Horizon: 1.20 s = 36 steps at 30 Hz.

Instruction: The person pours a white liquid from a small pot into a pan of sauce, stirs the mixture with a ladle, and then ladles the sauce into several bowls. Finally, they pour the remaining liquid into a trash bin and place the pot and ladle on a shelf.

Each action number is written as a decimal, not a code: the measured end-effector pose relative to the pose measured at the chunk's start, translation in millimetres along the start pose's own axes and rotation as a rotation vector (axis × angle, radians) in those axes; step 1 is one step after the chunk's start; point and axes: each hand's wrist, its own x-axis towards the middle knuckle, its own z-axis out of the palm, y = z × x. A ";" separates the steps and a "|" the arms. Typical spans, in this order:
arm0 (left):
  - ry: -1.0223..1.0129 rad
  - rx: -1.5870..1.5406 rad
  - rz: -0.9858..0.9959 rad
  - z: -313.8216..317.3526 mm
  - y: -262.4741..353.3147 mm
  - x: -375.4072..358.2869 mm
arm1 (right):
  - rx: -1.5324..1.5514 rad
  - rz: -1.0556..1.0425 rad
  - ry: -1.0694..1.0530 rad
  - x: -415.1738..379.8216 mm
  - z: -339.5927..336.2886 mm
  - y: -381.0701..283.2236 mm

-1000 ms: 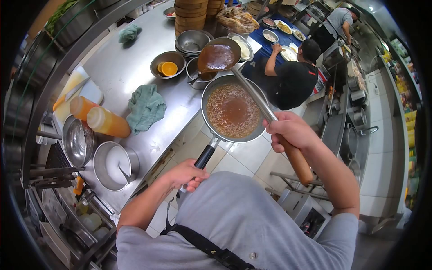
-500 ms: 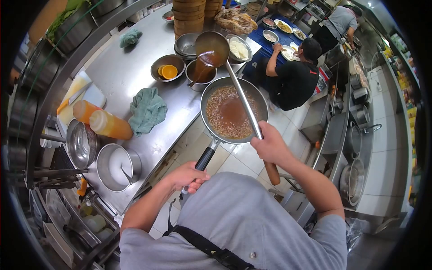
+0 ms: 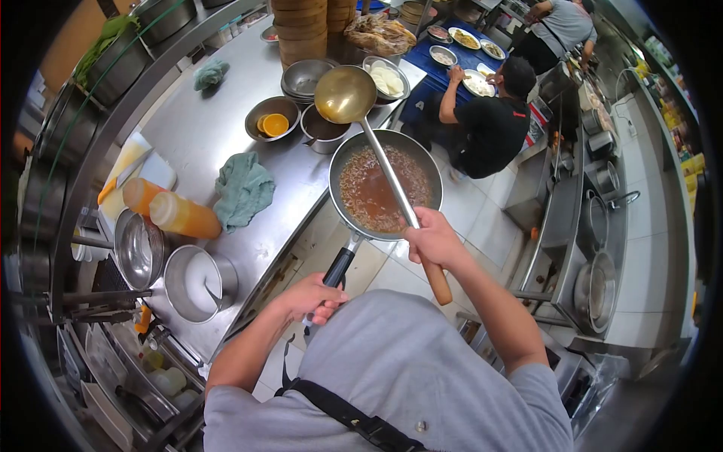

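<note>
My left hand (image 3: 314, 297) is wrapped round the black handle of a frying pan (image 3: 434, 162), which holds brown-red sauce with small chopped bits. My right hand (image 3: 434, 238) grips a ladle (image 3: 345, 93) by its long shaft, just above the wooden end. The ladle's bowl looks empty, and it is over the edge of a metal bowl (image 3: 325, 129) of dark sauce with a spoon in it. Beside that stand a bowl with cut orange (image 3: 276, 124) and a stack of metal bowls (image 3: 306, 77).
On the steel table (image 3: 197, 135) lie a green cloth (image 3: 245, 188), two squeeze bottles (image 3: 184, 215) and a pot of white content (image 3: 200, 283). A person in black (image 3: 493, 128) crouches at a blue table beyond; another person stands farther back. Steamers (image 3: 300, 34) rise at the rear.
The ladle, which was pouring brown sauce into the metal bowl, now shows an empty bowl. My right hand has moved slightly left. The pan has shifted slightly left too.
</note>
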 end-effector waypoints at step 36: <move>0.056 0.160 -0.057 37.2 27.4 77.6 | 0.427 0.543 0.079 -182.4 -88.9 60.9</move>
